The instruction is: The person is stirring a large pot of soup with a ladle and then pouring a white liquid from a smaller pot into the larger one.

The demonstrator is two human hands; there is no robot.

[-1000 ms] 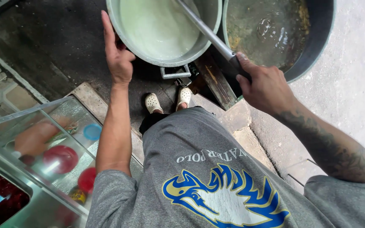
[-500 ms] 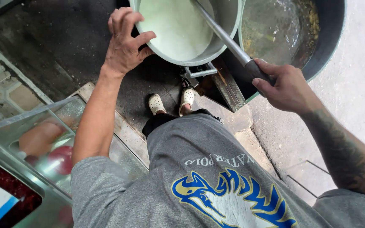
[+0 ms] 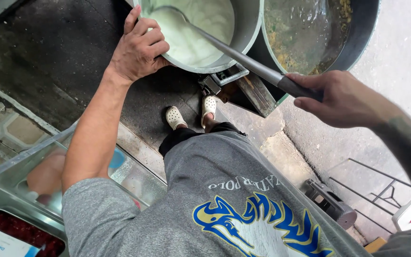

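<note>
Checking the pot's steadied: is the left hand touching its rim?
Touching. The head view shows the left hand with fingers curled over the pot rim.

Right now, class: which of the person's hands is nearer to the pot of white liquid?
Left. The left hand grips the pot at its rim; the right hand holds the ladle handle off to the side.

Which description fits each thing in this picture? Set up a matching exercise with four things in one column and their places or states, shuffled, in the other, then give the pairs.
Things
1. left hand
2. right hand
3. metal pot
4. dark basin

Descriptions
A. holds murky, brownish water
B. grips the long ladle by its handle
C. holds pale, milky liquid
D. rests on the pot's rim

Pairs: 1-D, 2-B, 3-C, 4-A
</note>
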